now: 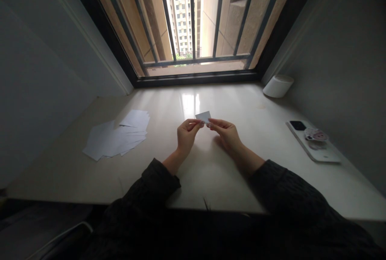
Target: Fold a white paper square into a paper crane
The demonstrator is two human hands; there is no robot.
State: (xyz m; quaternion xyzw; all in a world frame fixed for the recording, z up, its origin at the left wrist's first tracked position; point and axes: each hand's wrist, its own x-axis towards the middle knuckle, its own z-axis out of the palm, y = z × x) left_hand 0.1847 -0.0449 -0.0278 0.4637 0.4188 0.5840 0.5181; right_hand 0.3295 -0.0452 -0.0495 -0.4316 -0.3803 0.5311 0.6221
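A small piece of white paper (203, 116) is held up over the middle of the white counter (208, 171). Its near edge is pinched from the left by my left hand (187, 132), thumb and fingers pressed together. From the right, my right hand (226, 132) pinches the same paper close to the other fingertips. Part of the paper's lower edge is hidden behind the fingers. Off to the left, a spread of white paper sheets (116, 139) lies overlapping on the counter, apart from both hands.
On the right lies a white phone (313, 143) with a round grip on its back. A white cylindrical object (278, 86) stands in the far right corner. Behind the counter is a dark-framed window (199, 80) with bars. Walls close in both sides.
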